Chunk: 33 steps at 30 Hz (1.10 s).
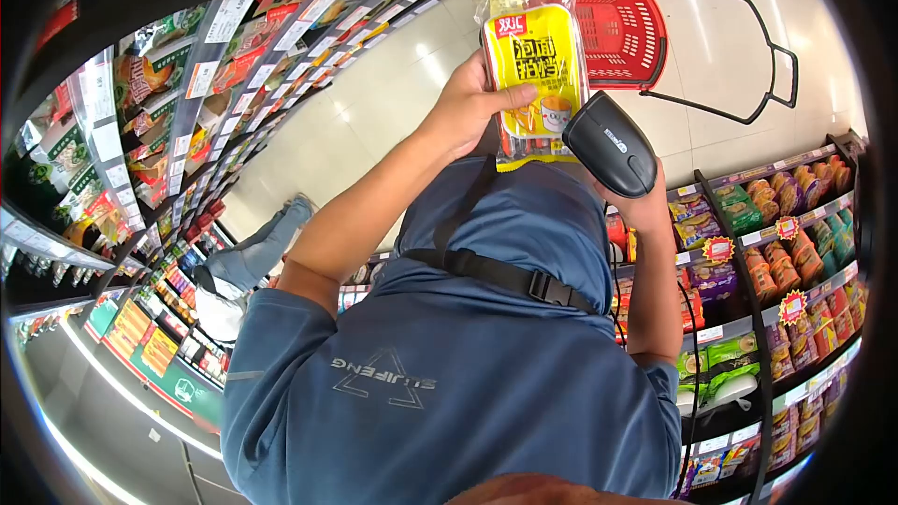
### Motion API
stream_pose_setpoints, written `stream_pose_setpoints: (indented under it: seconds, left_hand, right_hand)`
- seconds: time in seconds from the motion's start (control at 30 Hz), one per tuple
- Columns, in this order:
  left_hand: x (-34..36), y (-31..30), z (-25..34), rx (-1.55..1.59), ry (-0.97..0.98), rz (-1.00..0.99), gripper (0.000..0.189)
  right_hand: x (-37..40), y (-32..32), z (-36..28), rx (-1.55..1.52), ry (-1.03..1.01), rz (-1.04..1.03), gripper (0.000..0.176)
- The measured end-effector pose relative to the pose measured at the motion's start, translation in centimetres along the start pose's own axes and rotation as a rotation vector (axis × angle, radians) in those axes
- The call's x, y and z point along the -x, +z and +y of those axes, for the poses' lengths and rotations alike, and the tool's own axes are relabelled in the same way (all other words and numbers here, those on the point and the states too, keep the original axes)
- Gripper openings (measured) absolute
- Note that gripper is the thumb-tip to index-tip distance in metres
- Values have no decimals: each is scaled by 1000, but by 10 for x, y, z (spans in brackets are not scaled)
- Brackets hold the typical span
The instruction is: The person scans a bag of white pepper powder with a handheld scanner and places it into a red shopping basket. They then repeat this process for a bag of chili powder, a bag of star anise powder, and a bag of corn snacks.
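My left hand holds up a clear and yellow packet of sausages, its thumb across the front and its fingers behind. Yellow strips run along the packet's top and bottom, and its printed front faces me. In my right hand is a black barcode scanner, mostly hiding the fingers wrapped under it. The scanner's head tilts up and left and overlaps the packet's lower right edge in this view. A black cable runs down beside my right arm.
A red shopping basket with a black handle stands on the pale tiled floor beyond the packet. Shelves of packaged goods rise on the left, and snack shelves on the right. Another person stands at the left.
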State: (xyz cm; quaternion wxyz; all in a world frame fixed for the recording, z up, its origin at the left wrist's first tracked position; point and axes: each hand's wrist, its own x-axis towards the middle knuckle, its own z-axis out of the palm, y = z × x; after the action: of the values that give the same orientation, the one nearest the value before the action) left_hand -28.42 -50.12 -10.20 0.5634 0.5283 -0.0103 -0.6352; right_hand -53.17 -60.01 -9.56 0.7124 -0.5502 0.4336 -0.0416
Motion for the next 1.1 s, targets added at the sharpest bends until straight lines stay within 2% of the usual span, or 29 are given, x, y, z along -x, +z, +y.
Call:
stream_pose_setpoints:
  seconds: [0.03, 0.17, 0.23, 0.3, 0.37, 0.43, 0.5, 0.53, 0.67, 0.73, 0.77, 0.83, 0.9, 0.97, 1.0, 1.1]
  left_hand:
    - [-2, -4, 1, 7, 1, 6, 49]
    - [-18, -25, 17, 13, 236, 58, 44]
    - [-33, -43, 44, -74, 361, 72, 45]
    - [-58, -51, 74, -59, 646, 177, 40]
    - [-68, -43, 111, -41, 682, 311, 46]
    - [-93, -72, 137, -93, 844, 236, 53]
    - [-106, -94, 156, -103, 811, 234, 53]
    - [-116, -105, 161, -114, 907, 268, 52]
    - [-135, -138, 180, -138, 933, 345, 49]
    - [-147, -154, 188, -36, 818, 593, 39]
    - [-156, -157, 185, -38, 817, 588, 39]
    - [-162, -133, 180, 173, 858, 876, 38]
    - [-170, -137, 182, 196, 857, 864, 33]
    - [-168, -132, 186, 323, 663, 912, 24]
    - [-171, -134, 187, 308, 674, 905, 17]
    - [-178, -144, 190, 339, 735, 906, 17]
  right_hand:
    - [-1, 0, -1, 5, 3, -7, 41]
    - [-8, 1, -6, 76, -53, -39, 42]
    - [-11, 1, -8, 82, -52, -30, 42]
    - [-17, 1, -10, 118, 15, -109, 47]
    - [-21, 6, -12, 117, -13, -112, 50]
    - [-23, 13, -13, 114, -40, -113, 54]
    - [-25, 19, -11, 74, -66, -140, 59]
    - [-26, 21, -9, 69, -76, -142, 57]
    - [-31, 24, -2, 83, -116, -144, 55]
    - [-32, 24, 4, 91, -100, -132, 55]
    - [-34, 24, 7, 102, -89, -120, 54]
    - [-35, 22, 8, 93, -95, -114, 54]
    - [-36, 19, 9, 89, -103, -101, 53]
    - [-37, 18, 9, 74, -84, -78, 51]
    - [-37, 16, 9, 74, -85, -73, 51]
    - [-38, 11, 9, 109, -120, -71, 50]
